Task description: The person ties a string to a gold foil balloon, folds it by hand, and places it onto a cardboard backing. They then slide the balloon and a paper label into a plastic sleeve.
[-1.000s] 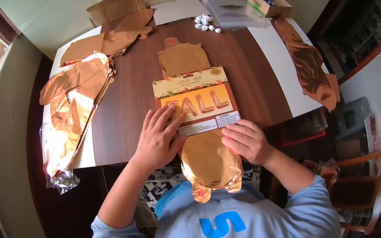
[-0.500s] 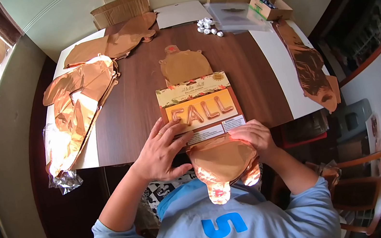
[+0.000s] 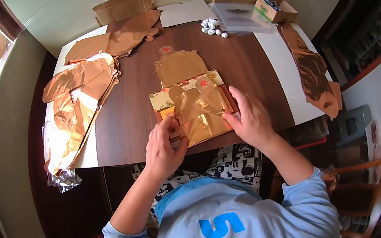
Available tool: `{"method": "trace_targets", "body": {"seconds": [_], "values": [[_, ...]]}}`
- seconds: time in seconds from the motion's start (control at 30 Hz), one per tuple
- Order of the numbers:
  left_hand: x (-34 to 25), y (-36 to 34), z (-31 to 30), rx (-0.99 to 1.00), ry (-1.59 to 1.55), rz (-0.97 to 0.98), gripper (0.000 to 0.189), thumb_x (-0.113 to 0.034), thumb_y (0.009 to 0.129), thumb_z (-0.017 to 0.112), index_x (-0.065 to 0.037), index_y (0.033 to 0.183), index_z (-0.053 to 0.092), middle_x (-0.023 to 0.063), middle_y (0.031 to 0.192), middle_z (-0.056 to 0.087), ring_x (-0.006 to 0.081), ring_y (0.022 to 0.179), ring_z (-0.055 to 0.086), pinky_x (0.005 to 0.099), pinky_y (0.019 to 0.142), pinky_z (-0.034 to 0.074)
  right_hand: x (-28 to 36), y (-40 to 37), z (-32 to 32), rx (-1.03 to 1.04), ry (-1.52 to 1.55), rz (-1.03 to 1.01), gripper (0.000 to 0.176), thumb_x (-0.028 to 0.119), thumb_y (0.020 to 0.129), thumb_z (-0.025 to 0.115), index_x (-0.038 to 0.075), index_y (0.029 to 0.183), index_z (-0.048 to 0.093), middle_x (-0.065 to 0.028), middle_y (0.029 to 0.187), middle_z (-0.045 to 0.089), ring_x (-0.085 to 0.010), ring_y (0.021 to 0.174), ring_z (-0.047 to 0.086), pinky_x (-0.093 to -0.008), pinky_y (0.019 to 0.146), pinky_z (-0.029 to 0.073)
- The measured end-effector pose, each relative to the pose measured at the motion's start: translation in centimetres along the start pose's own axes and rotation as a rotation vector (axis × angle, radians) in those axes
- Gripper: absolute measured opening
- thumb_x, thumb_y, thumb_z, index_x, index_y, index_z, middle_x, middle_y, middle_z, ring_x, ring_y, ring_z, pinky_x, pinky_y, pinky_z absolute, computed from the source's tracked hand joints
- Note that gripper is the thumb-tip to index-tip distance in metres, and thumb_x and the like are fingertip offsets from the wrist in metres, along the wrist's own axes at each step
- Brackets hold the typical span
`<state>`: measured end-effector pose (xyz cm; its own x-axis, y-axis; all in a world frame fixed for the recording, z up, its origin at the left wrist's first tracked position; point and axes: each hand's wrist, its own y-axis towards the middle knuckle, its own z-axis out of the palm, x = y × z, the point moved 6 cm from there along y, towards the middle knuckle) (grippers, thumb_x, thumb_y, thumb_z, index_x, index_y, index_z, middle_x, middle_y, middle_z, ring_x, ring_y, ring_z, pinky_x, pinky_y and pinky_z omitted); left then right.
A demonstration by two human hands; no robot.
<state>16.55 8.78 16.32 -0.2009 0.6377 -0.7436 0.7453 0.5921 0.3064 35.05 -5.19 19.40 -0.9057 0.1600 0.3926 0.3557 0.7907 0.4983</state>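
A copper foil balloon [image 3: 199, 113] lies at the middle of the frame on a dark wooden desk [image 3: 133, 112]. Its near end is folded up over a printed card [image 3: 161, 101], and its far end lies flat on the desk beyond the card's top edge.

The left hand [image 3: 163, 148] sits at the lower left corner of the fold, its fingers [image 3: 172, 132] bent and closed on the foil and the card's edge. The right hand [image 3: 250, 119] rests on the right side of the fold. Its fingers [image 3: 238, 98] are stretched out and apart, pressing flat on the foil and not gripping it.

A crumpled heap of copper foil [image 3: 74, 108] lies at the left of the frame on the desk's white edge, well apart from the hands. Another flat foil shape [image 3: 113, 38] lies at the upper left. A long foil strip [image 3: 311, 69] runs down the right side.

At the top of the frame are:
- a cardboard flap [image 3: 125, 6]
- a white sheet [image 3: 184, 12]
- a cluster of small white pieces [image 3: 212, 24]
- a clear plastic bag [image 3: 240, 14]
- a small open box [image 3: 274, 7]

A wooden chair [image 3: 361, 175] shows at the lower right.
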Motion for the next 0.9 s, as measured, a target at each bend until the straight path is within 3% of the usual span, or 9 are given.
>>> {"method": "trace_targets", "body": {"seconds": [0.1, 0.23, 0.3, 0.5, 0.6, 0.63, 0.73, 0.77, 0.9], "values": [[-0.3, 0.0, -0.2, -0.004, 0.017, 0.048, 0.069, -0.001, 0.076, 0.073, -0.003, 0.137, 0.04, 0.0199, 0.126, 0.05, 0.0376, 0.109, 0.059, 0.0468, 0.096, 0.049, 1.8, -1.2, -0.3, -0.025, -0.034, -0.274, 0.051, 0.019, 0.079, 0.075, 0.005, 0.124, 0.057, -0.0137, 0.124, 0.056, -0.0307, 0.115, 0.054, -0.0475, 0.1, 0.041], [-1.1, 0.2, -0.3, -0.044, 0.183, 0.236, 0.06, 0.002, 0.077, 0.065, -0.006, 0.135, 0.048, 0.0266, 0.135, 0.041, 0.0439, 0.119, 0.05, 0.0486, 0.099, 0.047, 2.0, -2.6, 1.7, 0.173, -0.106, -0.365, 0.04, 0.022, 0.08, 0.075, 0.008, 0.116, 0.065, -0.0149, 0.132, 0.054, -0.0315, 0.124, 0.05, -0.0443, 0.099, 0.042], [-1.3, 0.1, -0.2, -0.016, 0.268, 0.265, 0.056, 0.004, 0.078, 0.062, -0.008, 0.132, 0.053, 0.0282, 0.135, 0.041, 0.0458, 0.123, 0.046, 0.0496, 0.099, 0.046, 1.9, -2.3, 2.0, 0.2, -0.103, -0.334, 0.042, 0.022, 0.08, 0.075, 0.009, 0.118, 0.065, -0.0155, 0.134, 0.053, -0.031, 0.123, 0.05, -0.044, 0.098, 0.042], [-1.7, 0.0, 0.2, 0.044, 0.361, 0.265, 0.048, 0.001, 0.078, 0.063, -0.009, 0.125, 0.06, 0.0196, 0.138, 0.046, 0.0417, 0.13, 0.043, 0.0485, 0.109, 0.036, 2.0, -1.2, 2.3, 0.217, -0.131, -0.263, 0.046, 0.023, 0.081, 0.073, 0.011, 0.124, 0.062, -0.0171, 0.137, 0.051, -0.0291, 0.11, 0.054, -0.0417, 0.092, 0.045], [-3.5, -0.4, 1.1, 0.018, 0.562, 0.446, 0.046, -0.003, 0.078, 0.062, -0.01, 0.123, 0.062, 0.0185, 0.132, 0.052, 0.0381, 0.132, 0.044, 0.0534, 0.112, 0.029, 1.9, -1.0, 2.4, 0.199, -0.127, -0.253, 0.048, 0.022, 0.082, 0.072, 0.011, 0.128, 0.06, -0.0172, 0.137, 0.051, -0.0292, 0.107, 0.055, -0.0413, 0.091, 0.046], [-4.3, -0.5, 1.5, 0.09, 0.532, 0.504, 0.052, -0.012, 0.079, 0.066, -0.008, 0.129, 0.059, 0.0169, 0.135, 0.053, 0.0351, 0.138, 0.039, 0.0524, 0.116, 0.023, 1.9, -1.0, 2.5, 0.186, -0.123, -0.259, 0.049, 0.022, 0.082, 0.072, 0.01, 0.128, 0.06, -0.0182, 0.136, 0.051, -0.0296, 0.105, 0.055, -0.041, 0.09, 0.047], [-5.5, -0.1, 3.5, 0.306, 0.356, 0.53, 0.066, -0.022, 0.079, 0.069, -0.004, 0.14, 0.049, 0.0174, 0.143, 0.047, 0.0358, 0.142, 0.034, 0.0515, 0.117, 0.02, 1.9, -0.8, 2.7, 0.173, -0.094, -0.228, 0.052, 0.022, 0.082, 0.072, 0.006, 0.13, 0.057, -0.0198, 0.137, 0.05, -0.0302, 0.101, 0.055, -0.041, 0.089, 0.047], [-4.3, -0.1, 4.3, 0.388, 0.435, 0.465, 0.08, -0.037, 0.082, 0.067, -0.001, 0.147, 0.038, 0.0184, 0.15, 0.04, 0.036, 0.143, 0.031, 0.0513, 0.118, 0.019, 1.8, -0.7, 2.7, 0.173, -0.083, -0.209, 0.054, 0.021, 0.082, 0.071, 0.006, 0.132, 0.056, -0.02, 0.137, 0.049, -0.0303, 0.1, 0.055, -0.0412, 0.089, 0.048], [-3.7, -0.1, 4.7, 0.445, 0.482, 0.464, 0.083, -0.05, 0.085, 0.062, -0.004, 0.149, 0.034, 0.0193, 0.153, 0.034, 0.036, 0.144, 0.03, 0.0527, 0.117, 0.019, 0.6, 0.2, 2.5, 0.188, -0.09, -0.12, 0.067, 0.019, 0.079, 0.075, 0.004, 0.138, 0.046, -0.0206, 0.14, 0.046, -0.0337, 0.103, 0.056, -0.0412, 0.093, 0.047]]}}
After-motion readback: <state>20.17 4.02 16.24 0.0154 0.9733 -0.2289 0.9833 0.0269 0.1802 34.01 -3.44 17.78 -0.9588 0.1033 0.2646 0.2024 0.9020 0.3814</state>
